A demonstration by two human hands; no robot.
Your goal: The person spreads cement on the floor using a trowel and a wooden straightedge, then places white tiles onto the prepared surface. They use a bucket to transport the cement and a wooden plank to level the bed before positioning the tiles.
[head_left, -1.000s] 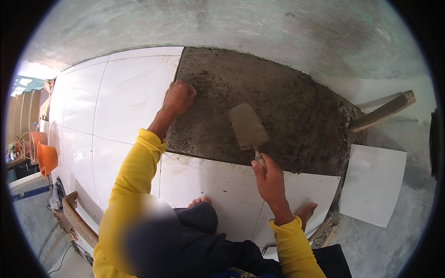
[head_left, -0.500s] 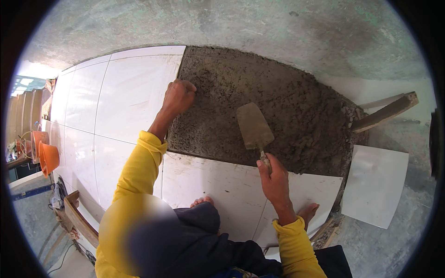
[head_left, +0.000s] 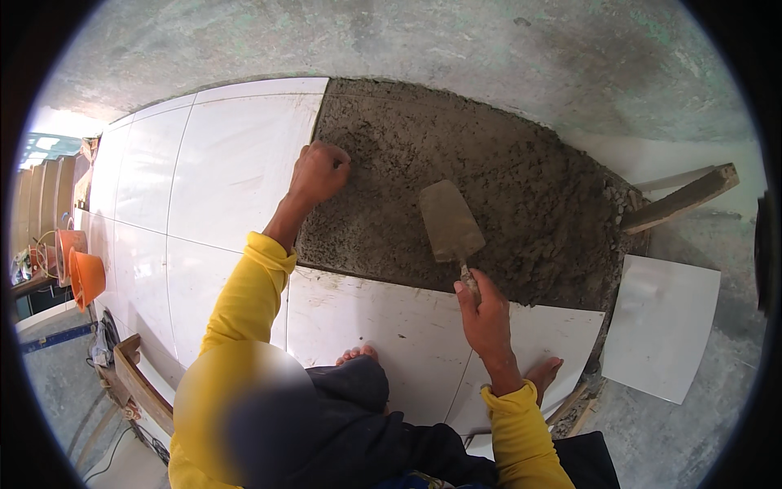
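My right hand (head_left: 489,323) is closed round the handle of a trowel (head_left: 450,223), its flat blade held over the dark wet mortar (head_left: 538,187). Fingers curled into a loose fist, my left hand (head_left: 322,173) is at the right edge of a large white floor tile (head_left: 236,147), where tile and mortar meet. Whatever those fingers may hold is hidden. The mortar fills the bed between the laid tiles and the grey wall.
Another white tile (head_left: 661,326) lies apart at the right. Above it, a wooden plank (head_left: 680,200) leans by the mortar's end. Orange buckets (head_left: 86,277) stand at the far left. A bare concrete wall (head_left: 423,41) bounds the far side. My feet are on the near tiles (head_left: 366,314).
My left hand has turned slightly and shifted a little to the right, its fingers still curled. The trowel and my right hand have hardly moved.
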